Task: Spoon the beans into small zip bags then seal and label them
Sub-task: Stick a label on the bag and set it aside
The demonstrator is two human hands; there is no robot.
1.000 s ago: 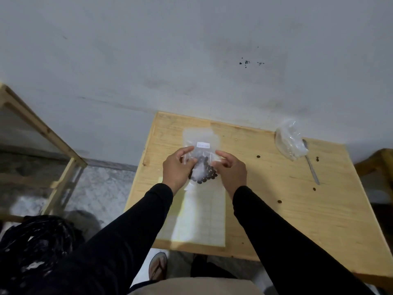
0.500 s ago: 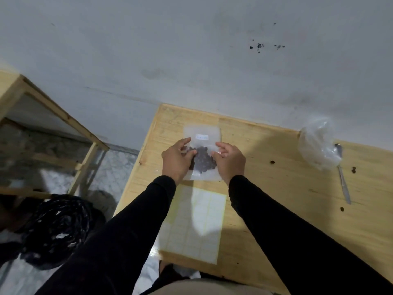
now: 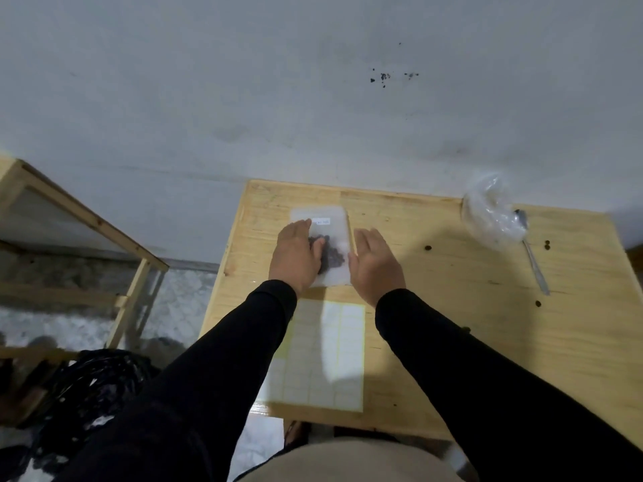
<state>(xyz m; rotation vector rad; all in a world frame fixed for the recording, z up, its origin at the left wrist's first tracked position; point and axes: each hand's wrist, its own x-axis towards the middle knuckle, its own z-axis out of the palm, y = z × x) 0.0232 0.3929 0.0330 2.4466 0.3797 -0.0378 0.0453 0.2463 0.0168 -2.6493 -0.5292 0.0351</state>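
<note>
One small clear zip bag (image 3: 332, 238) of dark beans (image 3: 332, 257) lies on the wooden table (image 3: 452, 307).
Left hand (image 3: 295, 255) rests flat on it; right hand (image 3: 375, 262) is flat and open beside it.

Single head-worn view, looking forward and steeply down

The wide-angle camera sat above the person's forearms and faced a pale wall, whose plaster filled the upper half of the frame. The wooden worktop (image 3: 452, 307) lay close below, its far edge against the wall. The wide lens bent straight edges towards the frame's sides, and a wooden frame (image 3: 87, 231) stood at left.
</note>
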